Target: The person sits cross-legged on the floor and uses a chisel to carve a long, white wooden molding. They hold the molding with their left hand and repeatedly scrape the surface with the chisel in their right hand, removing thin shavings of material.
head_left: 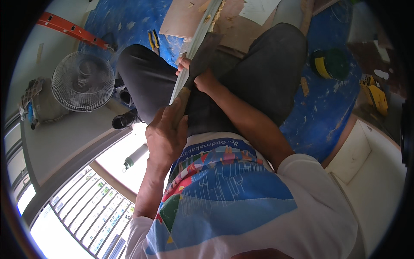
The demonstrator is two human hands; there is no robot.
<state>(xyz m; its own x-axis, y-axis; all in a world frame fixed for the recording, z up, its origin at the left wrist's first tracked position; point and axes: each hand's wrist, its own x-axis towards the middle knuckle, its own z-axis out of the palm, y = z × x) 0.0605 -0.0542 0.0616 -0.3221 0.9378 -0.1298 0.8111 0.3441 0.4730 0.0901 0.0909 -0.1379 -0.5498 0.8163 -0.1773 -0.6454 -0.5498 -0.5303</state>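
A long pale strip slants from between my legs up to the top edge. My left hand is closed round a brown, wood-like piece beside the strip's near end. Further along, the fingers of my right hand curl round the strip from beneath. A dark brown flat piece lies along the strip and covers the middle of that hand; its kind is not clear. My crossed legs in dark trousers flank both hands.
Yellow-handled pliers lie on the paint-stained blue floor covering beyond my left knee. Brown boards and white paper are ahead. A fan and an orange ladder rail stand left; a green-and-yellow roll sits right.
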